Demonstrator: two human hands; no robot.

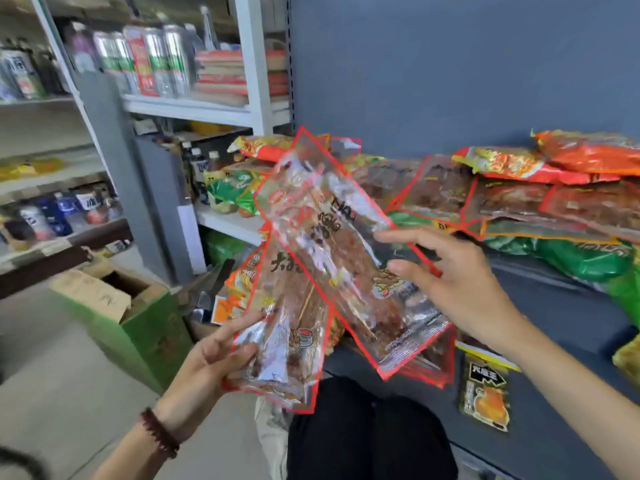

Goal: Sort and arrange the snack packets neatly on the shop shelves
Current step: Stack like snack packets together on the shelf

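Observation:
My left hand (214,358) grips the lower end of a long red-edged clear snack packet (287,327) with brown strips inside. A second packet of the same kind (332,244) lies slanted across it, and my right hand (446,271) pinches its right edge with thumb and fingers. More red-edged packets (433,362) sit beneath on the dark grey shelf (554,327). Further back on the shelf lies a heap of similar brown packets (512,199), orange-red packets (519,164) and green packets (581,258). A small black and yellow packet (485,393) lies alone on the shelf.
A green cardboard box (138,320) stands open on the floor at left. White shelving (194,109) behind holds cans, bottles and stacked red boxes. Green and orange packets (235,188) sit on a lower white shelf. A blue-grey wall panel (450,64) backs the dark shelf.

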